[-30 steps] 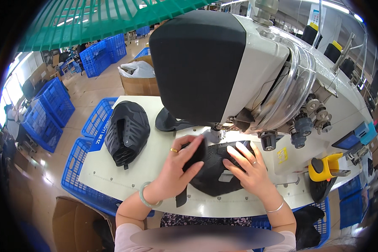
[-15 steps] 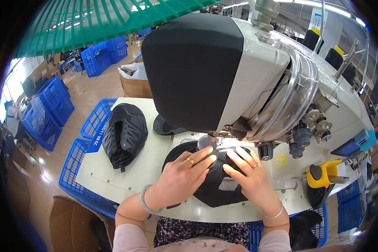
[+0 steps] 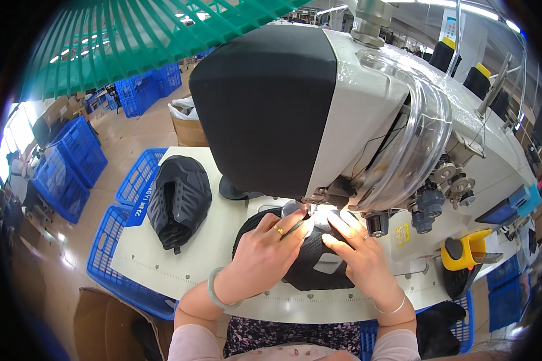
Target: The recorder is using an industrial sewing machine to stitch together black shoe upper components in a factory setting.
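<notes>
Under the needle area of a large sewing machine (image 3: 265, 102) lies a black shoe upper (image 3: 310, 271) with a pale grey patch, on the white work table. My left hand (image 3: 265, 249), wearing a gold ring and a jade-like bangle, has its fingers curled and pinched on the upper's left side, beside the needle. A thin dark strip shows between those fingers. My right hand (image 3: 361, 256) rests on the upper's right side, fingers stretched toward the lit needle, thumb apart. The machine head hides part of the work.
A finished-looking black shoe upper (image 3: 179, 201) stands on the table at left. Blue crates (image 3: 111, 253) flank the table's left side. An open cardboard box (image 3: 105, 325) is at lower left. A yellow holder (image 3: 465, 248) sits at right. Green slats (image 3: 132, 42) hang overhead.
My left fingers have curled more tightly at the upper, and a dark strip now shows between them. The upper has shifted slightly away from me. The whole view has moved a little.
</notes>
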The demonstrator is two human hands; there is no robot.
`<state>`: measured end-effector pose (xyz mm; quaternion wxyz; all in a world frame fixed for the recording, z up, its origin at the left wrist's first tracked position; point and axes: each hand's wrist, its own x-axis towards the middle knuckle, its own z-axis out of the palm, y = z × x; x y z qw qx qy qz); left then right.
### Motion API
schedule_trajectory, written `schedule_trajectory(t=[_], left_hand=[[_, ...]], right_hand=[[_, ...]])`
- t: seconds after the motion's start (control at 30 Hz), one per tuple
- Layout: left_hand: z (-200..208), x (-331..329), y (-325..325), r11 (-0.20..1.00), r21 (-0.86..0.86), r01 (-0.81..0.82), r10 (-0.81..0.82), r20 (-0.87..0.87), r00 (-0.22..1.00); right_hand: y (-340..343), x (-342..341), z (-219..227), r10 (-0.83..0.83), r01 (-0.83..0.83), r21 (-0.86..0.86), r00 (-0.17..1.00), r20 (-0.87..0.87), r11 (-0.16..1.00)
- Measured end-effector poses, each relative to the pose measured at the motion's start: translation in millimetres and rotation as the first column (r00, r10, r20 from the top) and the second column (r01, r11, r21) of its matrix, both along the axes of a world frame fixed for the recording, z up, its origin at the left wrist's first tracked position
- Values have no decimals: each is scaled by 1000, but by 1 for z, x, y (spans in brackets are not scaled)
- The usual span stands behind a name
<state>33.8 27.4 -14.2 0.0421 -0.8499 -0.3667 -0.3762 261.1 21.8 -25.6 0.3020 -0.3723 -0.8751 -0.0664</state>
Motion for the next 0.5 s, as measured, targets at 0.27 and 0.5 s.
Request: schedule_trajectory(t=[0.27,0.5], left_hand=[[-6,4,0,1000,5,-17,17,-31,999],[-11,7,-1,995,61,-83,88,-72,994]], right_hand=[[13,7,-3,61,-59,31,997,-44,998],[19,11,-4,95,-94,70,995,-11,993]])
